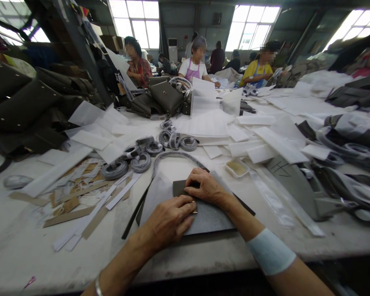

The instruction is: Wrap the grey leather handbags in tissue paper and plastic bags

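A handbag lies flat before me, its front covered by a pale grey sheet (pixel 163 205). A wrapped handle (pixel 175 155) arches from its far side. Across the middle runs a dark olive flap or tab (pixel 179 188) with a small gold-coloured fitting (pixel 195 212) at its near end. My left hand (pixel 171 220) is closed, its fingertips pressed together on the flap beside the fitting. Just beyond it, my right hand (pixel 206 185) curls in a pinch on the flap's upper right part. The fingers hide much of the flap.
Wrapped strap coils (pixel 142 162) lie beyond the bag. Paper and card strips (pixel 89 205) spread at left. A small plastic tub (pixel 237 167) and white foam sheets (pixel 277 144) are at right. Dark bags (pixel 21 107) pile up far left. Co-workers (pixel 195 65) sit across the table.
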The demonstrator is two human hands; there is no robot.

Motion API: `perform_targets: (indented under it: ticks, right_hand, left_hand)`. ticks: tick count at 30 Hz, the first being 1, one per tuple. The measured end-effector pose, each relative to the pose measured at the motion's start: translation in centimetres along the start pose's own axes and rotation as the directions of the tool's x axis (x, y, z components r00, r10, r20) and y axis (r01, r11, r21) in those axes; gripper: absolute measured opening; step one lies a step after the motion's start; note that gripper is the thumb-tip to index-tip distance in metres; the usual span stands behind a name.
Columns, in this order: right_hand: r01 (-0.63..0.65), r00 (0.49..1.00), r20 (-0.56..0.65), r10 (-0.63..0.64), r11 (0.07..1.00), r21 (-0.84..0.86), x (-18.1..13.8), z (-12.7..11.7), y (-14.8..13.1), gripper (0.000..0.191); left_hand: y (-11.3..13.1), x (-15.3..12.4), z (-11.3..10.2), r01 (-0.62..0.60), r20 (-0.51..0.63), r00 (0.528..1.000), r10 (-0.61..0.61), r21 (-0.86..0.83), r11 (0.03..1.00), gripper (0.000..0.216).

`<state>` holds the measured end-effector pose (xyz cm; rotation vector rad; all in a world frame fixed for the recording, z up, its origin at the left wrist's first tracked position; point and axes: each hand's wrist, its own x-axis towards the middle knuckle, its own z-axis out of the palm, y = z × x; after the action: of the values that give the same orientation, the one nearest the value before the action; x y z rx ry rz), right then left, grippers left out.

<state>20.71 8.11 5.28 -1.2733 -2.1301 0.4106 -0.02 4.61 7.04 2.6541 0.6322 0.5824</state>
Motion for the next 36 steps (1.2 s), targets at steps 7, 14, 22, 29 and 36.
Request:
perform_targets:
  ticks: [7,14,22,29,36]
  right_hand:
    - [-0.003,1.000,0.003,0.003,1.000,0.001,-0.2,-0.2,-0.1,0.008]
    - [0.005,1.000,0.029,-0.004,0.999,-0.042,0.1,0.0,0.0,0.007]
    - [0.115,0.942,0.313,-0.118,0.993,0.029,-0.8,-3.4,-2.5,0.015]
    - [0.048,0.941,0.329,-0.072,0.996,0.081,-3.2,-3.6,-2.5,0.016]
    - [0.172,0.912,0.391,-0.124,0.981,-0.090,-2.6,-3.8,-2.6,0.014]
  left_hand:
    - [0.5,-1.4,-0.2,-0.041,0.117,0.993,0.018,0.200,0.979,0.053]
    - [1.3,-0.8,0.8,0.035,0.147,0.986,-0.076,0.266,0.963,0.056]
    - [0.6,-1.6,1.7,-0.006,0.062,0.998,-0.012,0.289,0.957,0.057]
    - [-0.2,-3.2,3.2,-0.103,-0.144,0.978,0.152,0.306,0.947,0.044]
    - [-0.3,-3.3,3.7,-0.067,-0.187,0.976,0.116,0.248,0.966,0.035]
